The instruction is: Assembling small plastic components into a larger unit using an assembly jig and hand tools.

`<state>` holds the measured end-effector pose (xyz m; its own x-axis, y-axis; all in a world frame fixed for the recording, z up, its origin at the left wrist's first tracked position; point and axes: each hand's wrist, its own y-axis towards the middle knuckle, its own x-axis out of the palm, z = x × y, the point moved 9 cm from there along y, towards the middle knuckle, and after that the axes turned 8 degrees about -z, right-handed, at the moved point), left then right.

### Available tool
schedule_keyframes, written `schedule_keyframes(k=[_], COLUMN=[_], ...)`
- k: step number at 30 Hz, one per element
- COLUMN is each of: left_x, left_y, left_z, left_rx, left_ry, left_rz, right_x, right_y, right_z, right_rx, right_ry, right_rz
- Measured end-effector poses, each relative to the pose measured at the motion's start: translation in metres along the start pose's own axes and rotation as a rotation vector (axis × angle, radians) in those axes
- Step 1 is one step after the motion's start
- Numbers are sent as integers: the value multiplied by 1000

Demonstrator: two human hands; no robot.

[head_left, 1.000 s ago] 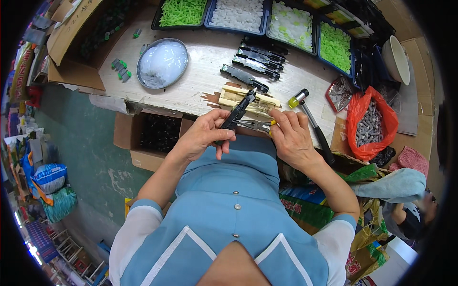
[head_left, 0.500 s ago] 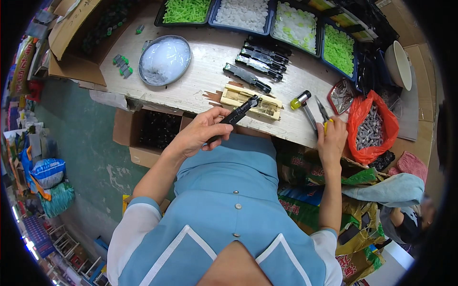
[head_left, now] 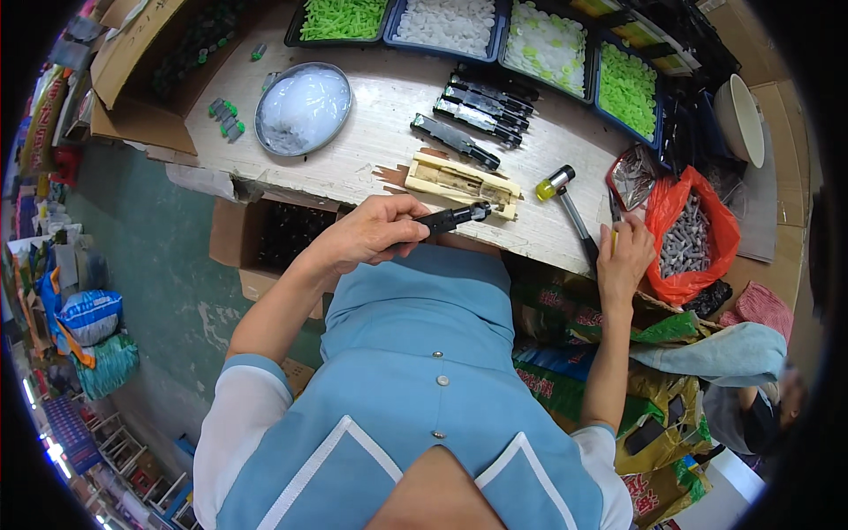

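Observation:
My left hand (head_left: 380,231) is closed around a long black plastic part (head_left: 459,215), its narrower end pointing right, just in front of a cream-coloured fixture (head_left: 424,182) on the table. My right hand (head_left: 629,256) rests at the table's right front edge, fingers curled over pliers with yellow handles (head_left: 615,235); most of the pliers is hidden by the fingers. Left of that hand lies a hammer (head_left: 572,212) with a yellow-and-black head. Behind the fixture sit a single black part (head_left: 455,141) and a row of similar black parts (head_left: 481,117).
Along the back stand trays of green pieces (head_left: 344,19), white pieces (head_left: 446,26) and more green pieces (head_left: 627,88). A round dish (head_left: 305,110) holds pale translucent grease-like stuff. An orange bag (head_left: 729,238) of small grey metal parts lies right. Cardboard boxes (head_left: 141,132) flank the left.
My left hand has turned the black part flatter, its tip moving down and right. My right hand has shifted slightly right with the pliers, away from the hammer.

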<state>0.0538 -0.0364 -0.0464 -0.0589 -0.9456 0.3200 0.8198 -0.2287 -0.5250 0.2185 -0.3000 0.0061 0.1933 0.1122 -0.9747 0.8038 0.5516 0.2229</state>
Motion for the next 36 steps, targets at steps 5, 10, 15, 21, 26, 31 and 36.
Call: schedule_keyframes(k=[5, 10, 15, 21, 26, 31, 36], left_x=[11, 15, 13, 18, 17, 13, 10], left_y=[2, 6, 8, 6, 6, 7, 7], left_z=[-5, -6, -10, -13, -15, -17, -11], left_rx=[-64, -64, -59, -74, -71, -79, -53], left_ry=[-68, -14, 1, -86, -100, -79, -10], left_rz=[-99, -98, -91, -190, -196, -159, -106], right_x=[-26, -17, -2, -2, 0, -1, -4], right_y=[11, 9, 4, 2, 0, -1, -4], right_z=[-84, -153, -164, -162, -162, -163, -164], right_rx=[-227, -404, -381, -364, -348, -352, -344], right_ry=[707, 957, 1012, 982, 989, 974, 957], right_rz=[-122, -397, -387, -345, -326, -305, -299])
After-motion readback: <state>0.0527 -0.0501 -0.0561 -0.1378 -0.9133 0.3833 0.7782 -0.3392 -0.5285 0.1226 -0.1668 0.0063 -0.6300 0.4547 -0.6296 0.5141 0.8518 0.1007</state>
